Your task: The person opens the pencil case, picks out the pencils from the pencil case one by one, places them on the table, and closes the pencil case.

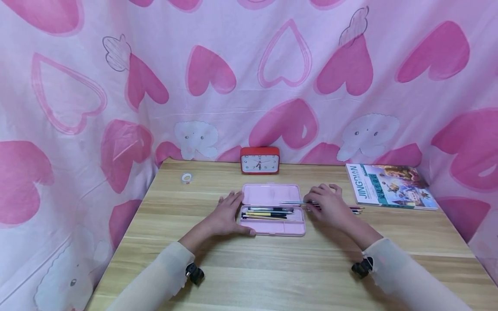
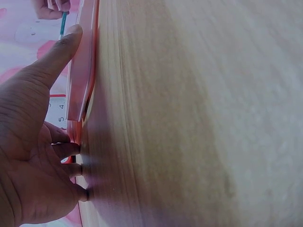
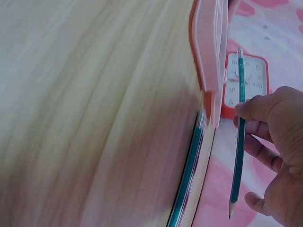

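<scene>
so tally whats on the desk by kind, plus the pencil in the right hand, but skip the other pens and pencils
Pencil case: 1
Clock: 1
Roll of tape: 1
Book: 1
Pencil in the right hand: 1
Total: 5

Right hand [image 3: 288, 139] pinching green pencil [image 3: 239, 146], pink case [image 3: 209, 47], clock [image 3: 255, 86]

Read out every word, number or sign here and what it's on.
"JINGDIAN": on the book.
"3", "4", "5", "7", "8", "9": on the clock; other numerals too blurred.
Chinese characters, book: too small to read.
Print on the pencil, if any: too small.
</scene>
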A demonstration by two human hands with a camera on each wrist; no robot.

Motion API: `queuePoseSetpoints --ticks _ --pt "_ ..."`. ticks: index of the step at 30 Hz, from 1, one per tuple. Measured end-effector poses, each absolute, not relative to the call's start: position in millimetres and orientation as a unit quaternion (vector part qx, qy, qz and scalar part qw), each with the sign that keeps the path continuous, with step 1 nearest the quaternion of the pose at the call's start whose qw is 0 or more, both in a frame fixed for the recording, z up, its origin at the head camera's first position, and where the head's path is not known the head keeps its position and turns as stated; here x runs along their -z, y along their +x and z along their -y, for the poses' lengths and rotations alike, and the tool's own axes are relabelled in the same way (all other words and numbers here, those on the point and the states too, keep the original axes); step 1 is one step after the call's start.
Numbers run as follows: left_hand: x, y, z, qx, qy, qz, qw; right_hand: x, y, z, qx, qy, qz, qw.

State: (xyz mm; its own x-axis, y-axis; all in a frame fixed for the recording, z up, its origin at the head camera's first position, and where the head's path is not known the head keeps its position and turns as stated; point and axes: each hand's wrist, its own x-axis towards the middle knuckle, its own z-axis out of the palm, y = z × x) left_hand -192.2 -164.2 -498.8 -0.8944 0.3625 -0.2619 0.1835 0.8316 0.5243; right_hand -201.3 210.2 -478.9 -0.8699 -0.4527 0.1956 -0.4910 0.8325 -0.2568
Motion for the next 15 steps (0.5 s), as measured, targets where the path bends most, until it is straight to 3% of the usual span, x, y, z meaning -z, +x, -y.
queuePoseSetpoints --ticks 15 --pt "501 -194 164 -0.246 0.143 -0.942 0.180 489 -190 -260 -0.145 0.209 0.965 0.059"
